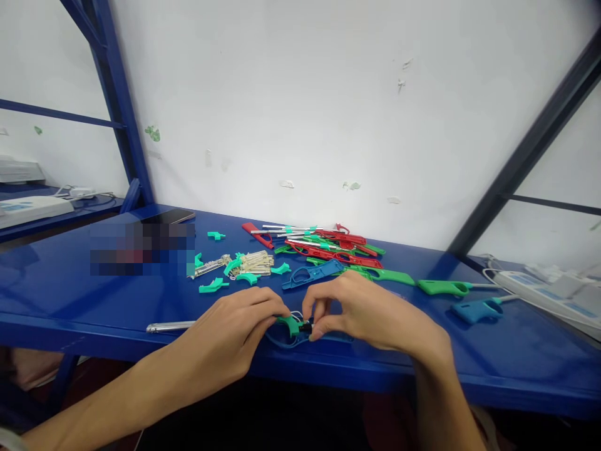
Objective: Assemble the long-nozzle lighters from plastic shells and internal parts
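Observation:
Close to the table's front edge, my left hand (239, 329) pinches a curved green trigger (293, 326) between thumb and fingers. My right hand (364, 310) is closed on a small black part (305, 327) with thin white wire beside it, right up against the trigger. Under both hands lies a blue lighter half-shell (278, 341), largely covered by them. A silver metal tube (169, 326) sticks out to the left from behind my left hand. Whether the trigger is seated in the shell, I cannot tell.
Loose green triggers (213, 285) and a heap of pale see-through parts (258, 263) lie left of centre. Behind are red shells (328, 250) and a blue shell (312, 274). A green lighter (441, 287) and a blue lighter (476, 311) lie right. The wall (300, 113) borders the back.

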`<state>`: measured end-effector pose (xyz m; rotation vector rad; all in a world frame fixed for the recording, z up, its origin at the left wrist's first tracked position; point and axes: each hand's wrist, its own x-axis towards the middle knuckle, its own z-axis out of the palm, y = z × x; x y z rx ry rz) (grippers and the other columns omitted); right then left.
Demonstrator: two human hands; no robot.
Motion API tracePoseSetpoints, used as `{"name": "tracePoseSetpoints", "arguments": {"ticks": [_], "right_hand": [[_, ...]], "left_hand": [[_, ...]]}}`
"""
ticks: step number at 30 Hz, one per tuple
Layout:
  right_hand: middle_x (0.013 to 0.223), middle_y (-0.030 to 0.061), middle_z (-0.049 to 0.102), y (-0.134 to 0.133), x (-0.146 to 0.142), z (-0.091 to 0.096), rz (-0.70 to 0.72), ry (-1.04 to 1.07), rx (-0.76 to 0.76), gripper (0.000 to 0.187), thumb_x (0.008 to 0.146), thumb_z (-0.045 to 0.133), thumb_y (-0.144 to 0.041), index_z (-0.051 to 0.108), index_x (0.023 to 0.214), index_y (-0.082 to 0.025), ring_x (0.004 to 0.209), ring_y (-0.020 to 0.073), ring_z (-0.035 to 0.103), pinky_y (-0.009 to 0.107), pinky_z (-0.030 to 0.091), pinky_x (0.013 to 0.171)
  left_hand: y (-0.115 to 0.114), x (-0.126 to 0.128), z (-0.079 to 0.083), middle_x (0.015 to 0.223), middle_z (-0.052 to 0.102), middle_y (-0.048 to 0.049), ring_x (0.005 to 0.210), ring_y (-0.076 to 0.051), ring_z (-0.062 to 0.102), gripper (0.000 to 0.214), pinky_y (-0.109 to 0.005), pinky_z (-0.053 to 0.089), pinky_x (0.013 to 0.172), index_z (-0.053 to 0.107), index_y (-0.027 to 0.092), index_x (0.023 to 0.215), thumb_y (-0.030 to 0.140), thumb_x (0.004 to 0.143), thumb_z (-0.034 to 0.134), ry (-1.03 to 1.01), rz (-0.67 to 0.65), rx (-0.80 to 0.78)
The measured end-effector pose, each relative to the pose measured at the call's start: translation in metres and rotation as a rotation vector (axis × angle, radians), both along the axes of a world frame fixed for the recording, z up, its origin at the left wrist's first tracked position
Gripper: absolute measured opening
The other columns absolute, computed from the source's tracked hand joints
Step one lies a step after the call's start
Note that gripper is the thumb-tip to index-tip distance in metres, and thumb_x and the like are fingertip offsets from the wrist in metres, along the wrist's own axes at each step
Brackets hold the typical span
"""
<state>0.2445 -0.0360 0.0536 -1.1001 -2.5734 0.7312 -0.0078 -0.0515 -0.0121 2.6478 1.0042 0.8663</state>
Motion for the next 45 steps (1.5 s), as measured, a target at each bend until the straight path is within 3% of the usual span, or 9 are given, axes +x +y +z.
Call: {"name": "tracePoseSetpoints", "arguments": {"ticks": [10, 14, 19, 23, 27, 30, 38, 45], "right_hand": [[0.077, -0.0076, 0.079, 0.003, 0.000, 0.001, -0.054, -0.065, 0.033, 0.014, 0.083, 0.091, -0.031, 0.078, 0.083, -0.025, 0.073, 0.0133, 0.072, 0.023, 0.045, 0.064], [0.074, -0.0077, 0.077, 0.004, 0.001, 0.000, -0.044, -0.075, 0.055, 0.019, 0.082, 0.091, -0.041, 0.079, 0.079, -0.026, 0.072, 0.0131, 0.068, 0.023, 0.043, 0.063], [0.071, -0.0072, 0.074, 0.005, 0.001, -0.002, -0.037, -0.082, 0.034, 0.021, 0.080, 0.093, -0.039, 0.077, 0.077, -0.025, 0.069, 0.0130, 0.066, 0.023, 0.042, 0.063], [0.072, -0.0062, 0.073, 0.006, 0.001, -0.003, -0.049, -0.074, -0.005, 0.023, 0.080, 0.092, -0.040, 0.076, 0.077, -0.024, 0.072, 0.0138, 0.066, 0.023, 0.042, 0.063], [0.070, -0.0073, 0.071, 0.006, 0.001, -0.002, -0.038, -0.089, 0.018, 0.024, 0.081, 0.091, -0.041, 0.075, 0.075, -0.024, 0.070, 0.0126, 0.062, 0.023, 0.040, 0.062], [0.070, -0.0079, 0.071, 0.005, 0.001, -0.001, -0.029, -0.096, 0.017, 0.025, 0.082, 0.090, -0.043, 0.075, 0.075, -0.024, 0.069, 0.0121, 0.061, 0.024, 0.040, 0.062], [0.073, -0.0085, 0.073, 0.003, 0.002, 0.002, -0.022, -0.111, 0.014, 0.024, 0.082, 0.090, -0.044, 0.075, 0.077, -0.025, 0.071, 0.0123, 0.061, 0.024, 0.040, 0.064], [0.073, -0.0072, 0.070, 0.005, 0.001, -0.003, -0.020, -0.078, -0.050, 0.024, 0.081, 0.092, -0.035, 0.071, 0.078, -0.023, 0.073, 0.0131, 0.063, 0.022, 0.039, 0.062]], "left_hand": [[0.004, -0.002, 0.001, 0.116, 0.074, -0.0001, 0.100, -0.016, 0.071, 0.029, -0.026, 0.053, 0.090, 0.075, 0.026, 0.113, 0.010, 0.106, 0.052, -0.009, -0.040, 0.120], [0.005, -0.005, -0.003, 0.117, 0.073, -0.0025, 0.098, -0.018, 0.070, 0.031, -0.030, 0.053, 0.086, 0.074, 0.025, 0.116, 0.007, 0.105, 0.051, 0.043, -0.053, 0.219], [0.003, -0.005, -0.002, 0.117, 0.072, -0.0063, 0.097, -0.022, 0.068, 0.038, -0.034, 0.052, 0.082, 0.071, 0.023, 0.120, 0.001, 0.102, 0.045, 0.138, -0.066, 0.324], [-0.005, -0.002, 0.005, 0.119, 0.070, -0.0067, 0.103, -0.023, 0.066, 0.036, -0.036, 0.052, 0.088, 0.070, 0.022, 0.121, 0.003, 0.103, 0.045, 0.153, -0.073, 0.272], [-0.012, 0.000, 0.009, 0.119, 0.069, -0.0068, 0.107, -0.024, 0.065, 0.020, -0.039, 0.051, 0.095, 0.070, 0.021, 0.119, 0.021, 0.106, 0.056, 0.106, -0.063, 0.236], [-0.013, 0.000, 0.008, 0.118, 0.069, -0.0071, 0.105, -0.025, 0.064, 0.018, -0.040, 0.051, 0.094, 0.070, 0.020, 0.119, 0.027, 0.106, 0.060, 0.102, -0.067, 0.244], [-0.013, 0.003, 0.006, 0.115, 0.068, -0.0069, 0.105, -0.025, 0.063, 0.016, -0.041, 0.051, 0.095, 0.071, 0.020, 0.116, 0.027, 0.106, 0.061, 0.089, -0.073, 0.221], [-0.016, 0.003, 0.007, 0.115, 0.066, -0.0084, 0.104, -0.026, 0.061, 0.019, -0.043, 0.052, 0.093, 0.071, 0.019, 0.116, 0.026, 0.108, 0.056, 0.115, -0.067, 0.193]]}}
